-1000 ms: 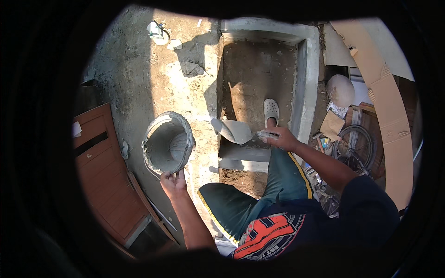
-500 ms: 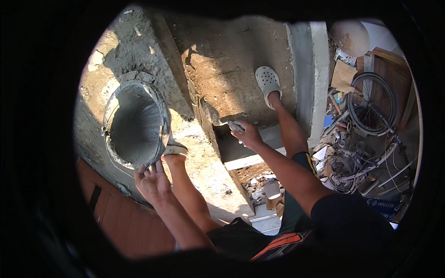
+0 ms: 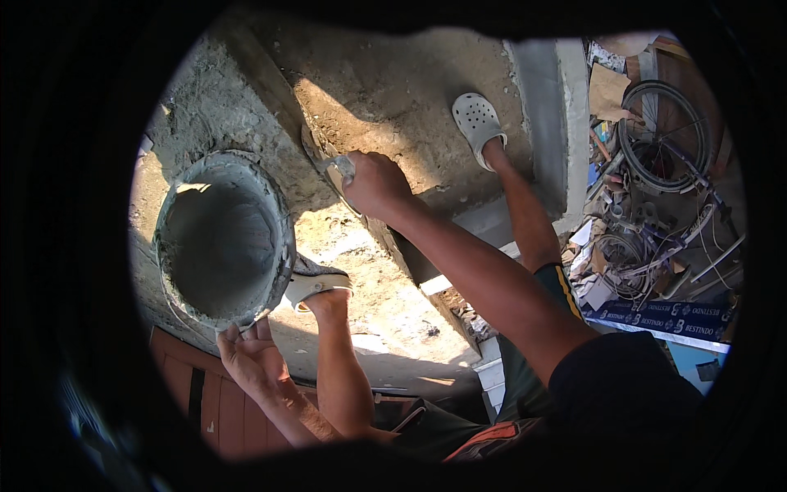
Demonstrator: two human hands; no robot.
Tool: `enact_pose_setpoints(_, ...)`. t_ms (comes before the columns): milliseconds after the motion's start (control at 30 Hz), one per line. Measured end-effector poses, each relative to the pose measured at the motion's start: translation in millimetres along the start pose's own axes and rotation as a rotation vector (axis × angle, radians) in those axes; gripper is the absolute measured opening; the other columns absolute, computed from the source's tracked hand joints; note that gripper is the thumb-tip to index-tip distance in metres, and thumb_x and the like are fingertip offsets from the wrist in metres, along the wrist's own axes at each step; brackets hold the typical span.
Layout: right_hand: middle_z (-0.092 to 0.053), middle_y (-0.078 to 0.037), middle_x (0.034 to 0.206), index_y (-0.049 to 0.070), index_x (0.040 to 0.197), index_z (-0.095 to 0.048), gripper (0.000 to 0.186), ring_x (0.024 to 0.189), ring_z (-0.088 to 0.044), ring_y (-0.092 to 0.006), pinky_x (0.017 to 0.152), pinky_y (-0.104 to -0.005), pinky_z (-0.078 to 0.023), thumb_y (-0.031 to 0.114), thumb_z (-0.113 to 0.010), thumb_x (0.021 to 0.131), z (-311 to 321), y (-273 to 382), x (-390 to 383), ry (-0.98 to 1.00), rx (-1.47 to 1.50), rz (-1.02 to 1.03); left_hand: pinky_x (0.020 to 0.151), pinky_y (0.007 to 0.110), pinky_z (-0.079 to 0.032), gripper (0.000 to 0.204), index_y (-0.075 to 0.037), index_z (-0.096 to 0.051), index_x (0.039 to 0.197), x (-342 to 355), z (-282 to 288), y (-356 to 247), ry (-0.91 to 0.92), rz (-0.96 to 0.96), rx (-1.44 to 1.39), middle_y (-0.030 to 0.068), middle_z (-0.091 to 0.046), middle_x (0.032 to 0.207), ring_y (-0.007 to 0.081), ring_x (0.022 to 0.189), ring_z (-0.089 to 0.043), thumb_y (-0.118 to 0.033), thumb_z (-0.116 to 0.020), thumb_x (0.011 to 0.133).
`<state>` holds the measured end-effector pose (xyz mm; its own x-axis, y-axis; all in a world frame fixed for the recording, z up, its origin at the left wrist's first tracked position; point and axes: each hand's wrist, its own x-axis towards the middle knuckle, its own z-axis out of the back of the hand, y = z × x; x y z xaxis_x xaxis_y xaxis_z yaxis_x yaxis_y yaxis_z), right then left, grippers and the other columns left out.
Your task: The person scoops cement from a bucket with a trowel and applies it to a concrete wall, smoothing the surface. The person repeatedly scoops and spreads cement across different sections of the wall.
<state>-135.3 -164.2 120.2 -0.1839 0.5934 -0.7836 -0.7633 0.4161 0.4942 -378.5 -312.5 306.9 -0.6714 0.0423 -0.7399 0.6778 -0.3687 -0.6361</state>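
A bucket (image 3: 283, 271) caked with grey cement stands at the left, its mouth tipped toward me and wet grey mortar (image 3: 217, 254) inside. My left hand (image 3: 256, 354) is closed on its lower rim, fingertips hooked at the edge. To the right of the bucket, my right hand (image 3: 375, 182) is wrapped round the handle of a cement-smeared trowel (image 3: 337, 174). The trowel is over the edge of the rough concrete ledge (image 3: 287, 107), partly hidden by my fingers.
My feet wear pale clogs: one clog (image 3: 478, 123) in the dirt-floored recess, the other clog (image 3: 316, 284) on the ledge beside the bucket. A smooth cement wall (image 3: 545, 123) bounds the recess. At right lie a bicycle wheel (image 3: 666, 164), cables and scrap. Reddish-brown boards (image 3: 246, 418) are at lower left.
My right hand has moved up and left with the trowel, closer to the bucket. My left hand stays on the rim, while the view has shifted somewhat.
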Motion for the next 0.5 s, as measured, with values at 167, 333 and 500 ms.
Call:
enact_pose_setpoints(167, -0.071, -0.025, 0.111, 0.000, 0.115, -0.069, 0.031, 0.106, -0.072, -0.0426, 0.095, -0.0510, -0.057, 0.015, -0.069, 0.088, 12.2, 47.8, 32.3, -0.072, -0.014, 0.088, 0.120, 0.056, -0.048, 0.028, 0.007, -0.051, 0.119, 12.2, 6.8, 6.0, -0.021, 0.063, 0.003, 0.0232, -0.048, 0.148, 0.0388, 0.140, -0.052, -0.019, -0.054, 0.109)
enact_pose_setpoints(333, -0.070, -0.026, 0.113, 0.000, 0.116, -0.067, 0.030, 0.106, -0.071, -0.0444, 0.093, -0.0518, -0.058, 0.015, -0.067, 0.090, 20.9, 52.9, 77.8, -0.193, 0.066, 0.251, 0.121, 0.056, -0.047, 0.026, 0.007, -0.056, 0.113, 19.6, 12.0, 7.4, -0.026, 0.074, -0.043, 0.0218, -0.052, 0.139, 0.0402, 0.139, -0.051, -0.018, -0.056, 0.108)
enact_pose_setpoints(500, -0.065, -0.025, 0.114, 0.005, 0.126, -0.056, 0.037, 0.098, -0.070, -0.0477, 0.086, -0.0558, -0.059, 0.014, -0.069, 0.092, 4.2, 39.7, 41.2, -0.093, 0.078, 0.168, 0.119, 0.054, -0.050, 0.025, 0.008, -0.055, 0.113, 22.2, 16.1, 8.2, -0.077, 0.056, -0.055, 0.0224, -0.052, 0.140, 0.0397, 0.138, -0.051, -0.016, -0.054, 0.108)
